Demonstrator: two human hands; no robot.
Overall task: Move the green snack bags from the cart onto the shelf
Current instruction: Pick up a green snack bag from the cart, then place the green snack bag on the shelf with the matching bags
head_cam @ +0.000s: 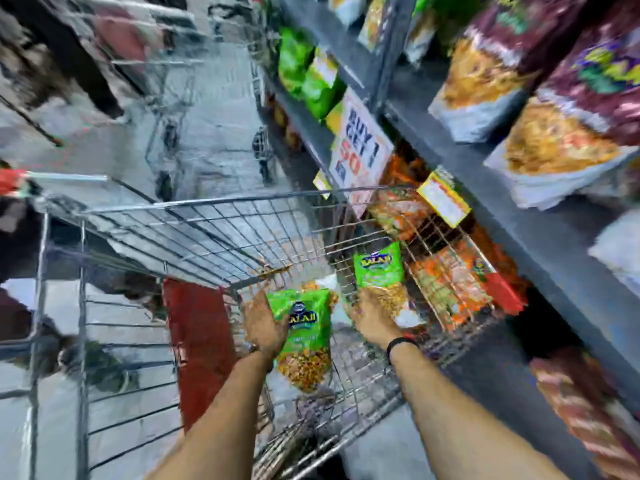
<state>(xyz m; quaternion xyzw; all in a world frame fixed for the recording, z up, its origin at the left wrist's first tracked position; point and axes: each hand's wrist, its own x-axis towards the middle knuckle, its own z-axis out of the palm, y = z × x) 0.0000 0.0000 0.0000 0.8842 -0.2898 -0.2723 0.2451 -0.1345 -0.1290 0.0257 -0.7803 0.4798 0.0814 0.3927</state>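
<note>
Both my hands reach down into a wire shopping cart (214, 216). My left hand (261, 322) grips one green snack bag (306, 332) by its left edge, label facing up. My right hand (374, 318) holds a second green snack bag (381, 271) by its lower end, lifted upright near the cart's right wall. A grey metal shelf (540, 237) runs along the right, with more green bags (308, 77) on a far shelf level.
A "buy 1 get 1" sign (362, 147) and a yellow price tag (445, 199) hang off the shelf edge. Maroon snack bags (561, 109) fill the upper right shelf, orange bags (446, 275) the lower one. A second cart (162, 74) stands farther down the aisle.
</note>
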